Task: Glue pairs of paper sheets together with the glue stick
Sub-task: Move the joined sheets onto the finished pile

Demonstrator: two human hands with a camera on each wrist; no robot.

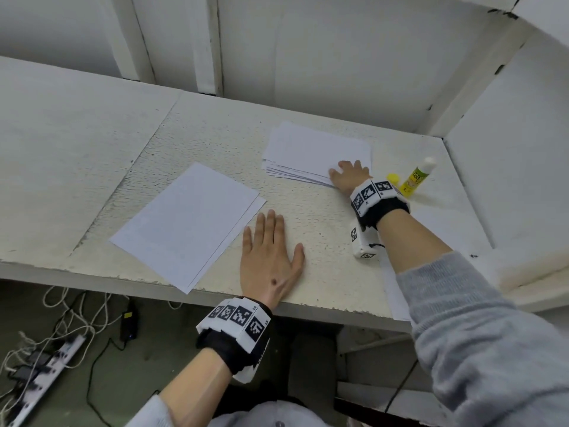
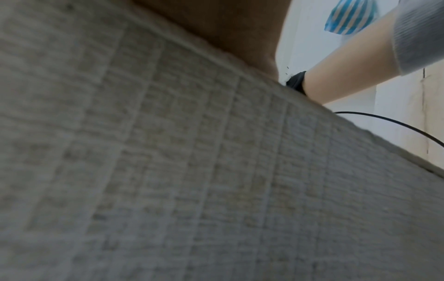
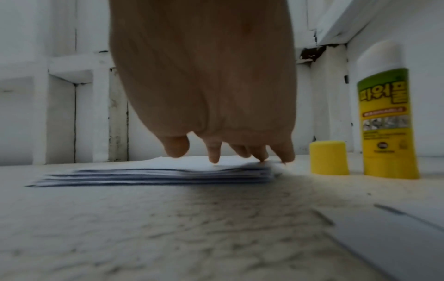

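Note:
A stack of white sheets lies at the back of the table. My right hand rests its spread fingertips on the stack's near right corner, and the right wrist view shows the fingertips touching the top sheet of the stack. My left hand lies flat, palm down, on the bare table beside two overlapped sheets. The yellow-green glue stick stands upright right of my right hand, with its yellow cap off and standing beside it.
The textured white table ends in walls at the back and right. Another white sheet lies under my right forearm at the front edge. Cables and a power strip lie on the floor below. The left wrist view shows only blurred tabletop.

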